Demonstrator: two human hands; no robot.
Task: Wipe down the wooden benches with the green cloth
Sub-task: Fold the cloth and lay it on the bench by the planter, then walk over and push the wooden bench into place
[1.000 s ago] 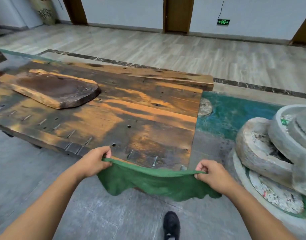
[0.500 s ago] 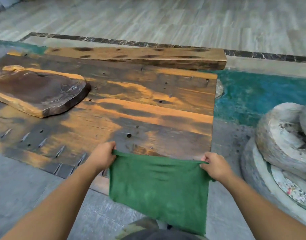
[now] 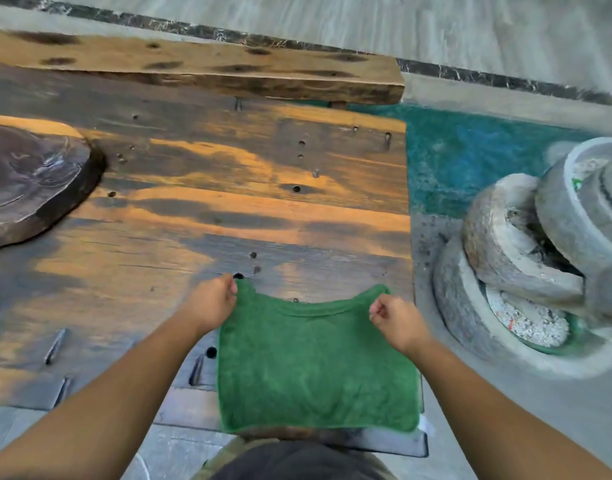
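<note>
Green cloth (image 3: 316,362), fuzzy square, flat on weathered plank bench (image 3: 228,209); left hand (image 3: 212,301), right hand (image 3: 398,322) pinch far corners.

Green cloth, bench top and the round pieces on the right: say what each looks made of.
Green cloth: soft towelling, probably microfibre; fuzzy nap, stitched edge. Bench top: old timber, worn dark stain over orange grain. Round pieces: seemingly rough grey stone, pitted.

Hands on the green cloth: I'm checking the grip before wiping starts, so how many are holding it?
2. The left hand pinches the green cloth at its far left corner; the right hand pinches its far right corner. Neither is hidden.
</note>
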